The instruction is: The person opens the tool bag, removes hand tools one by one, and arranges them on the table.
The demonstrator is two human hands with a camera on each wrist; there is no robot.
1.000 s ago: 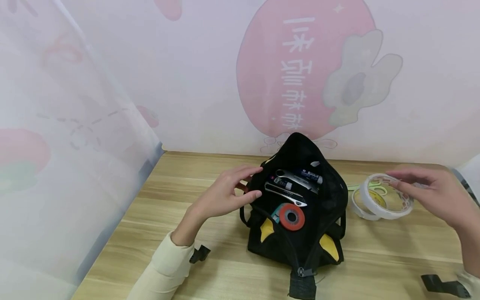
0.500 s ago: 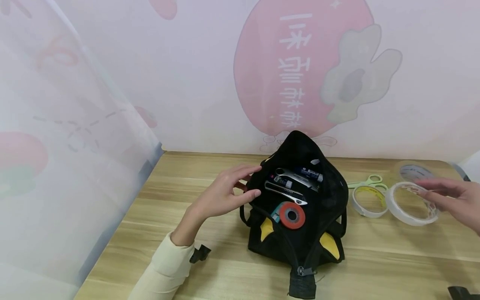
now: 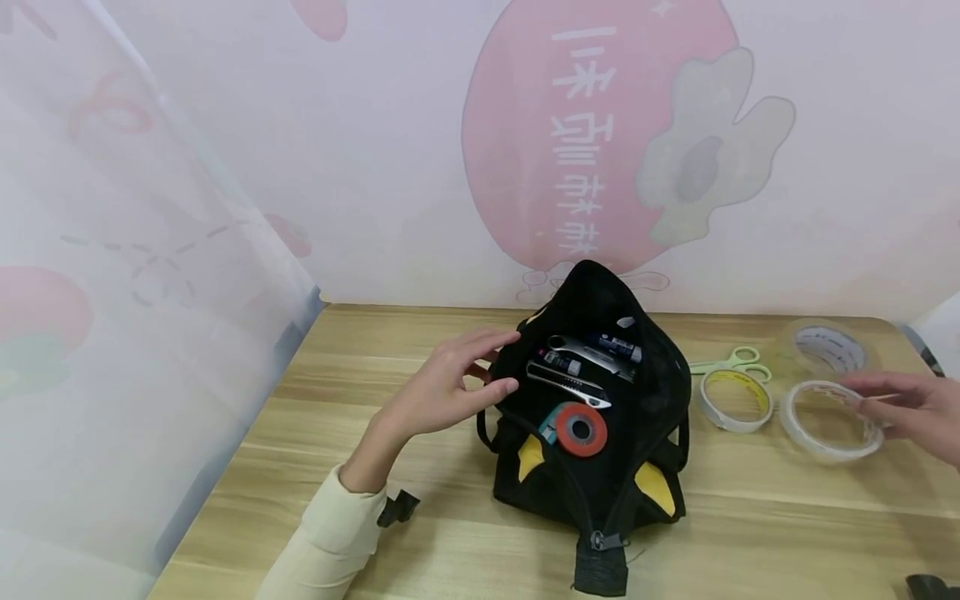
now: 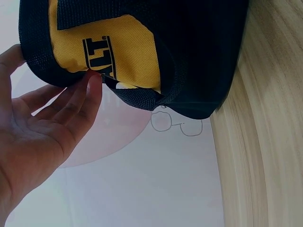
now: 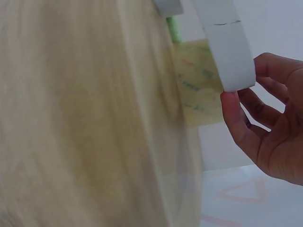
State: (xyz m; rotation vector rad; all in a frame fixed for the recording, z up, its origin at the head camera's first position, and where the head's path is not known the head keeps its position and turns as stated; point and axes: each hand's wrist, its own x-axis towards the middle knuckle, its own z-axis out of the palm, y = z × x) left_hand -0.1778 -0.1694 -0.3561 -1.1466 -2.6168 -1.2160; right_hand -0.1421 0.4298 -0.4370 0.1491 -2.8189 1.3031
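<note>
A black tool bag with yellow patches (image 3: 551, 492) stands unzipped on the table. My left hand (image 3: 442, 387) is at its left side, fingers loosely extended, fingertips touching the strap edge by the yellow panel (image 4: 128, 52) in the left wrist view. Inside lie two utility knives (image 3: 566, 383), small dark tubes (image 3: 621, 346) and a red tape roll (image 3: 581, 429). At the right, my right hand (image 3: 911, 408) pinches the rim of a white tape roll (image 3: 798, 437) between thumb and fingers, close over the table. In the right wrist view the same white roll (image 5: 229, 52) is tilted.
Left of the held roll lies another tape roll with a yellow inside (image 3: 735, 425), beside green scissors (image 3: 738, 362). A wide clear tape roll (image 3: 828, 350) lies behind the right hand. The wooden table (image 3: 360, 333) meets a printed curtain (image 3: 390, 167) at the back.
My right hand has carried the white tape roll right, away from the yellow-inside roll, and down toward the table. The left hand stays at the bag.
</note>
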